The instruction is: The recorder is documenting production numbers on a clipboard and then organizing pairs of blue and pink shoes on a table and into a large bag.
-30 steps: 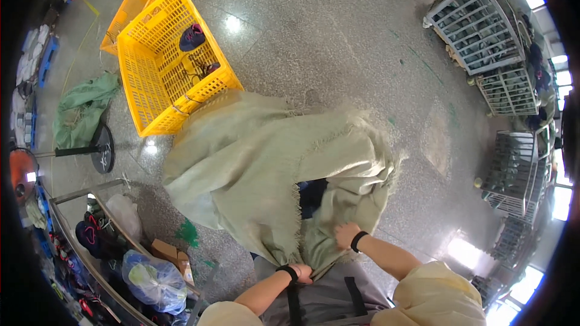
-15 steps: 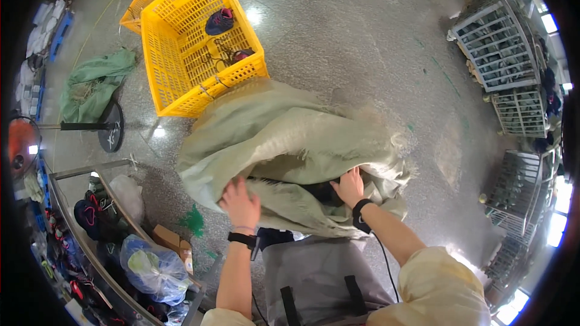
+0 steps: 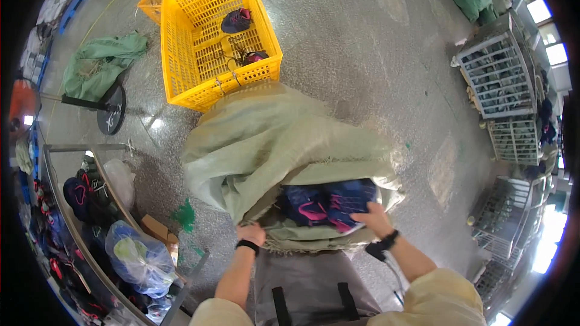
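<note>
A large olive-green woven sack [image 3: 284, 127] lies in front of me with its mouth open on my side. Inside the opening show navy shoes [image 3: 314, 205] with pink trim; what lies deeper is hidden by folds. My left hand [image 3: 251, 233] is closed on the sack's rim at the left corner of the mouth. At the right end of the opening, my right hand [image 3: 376, 220] has its fingers closed on the edge of a navy shoe [image 3: 350, 202]. Both wrists wear black bands.
Beyond the sack stands a yellow crate [image 3: 220, 36] holding a few dark shoes. A metal-framed rack [image 3: 78, 217] with shoes and a plastic bag [image 3: 142, 256] stands at left. A fan base [image 3: 112, 108] and green sack [image 3: 103, 63] lie farther off. Metal cages [image 3: 498, 69] line the right.
The sack's mouth has been spread wider, and the navy shoes have come into sight. My left hand has moved nearer to me, and my right hand has shifted right and nearer.
</note>
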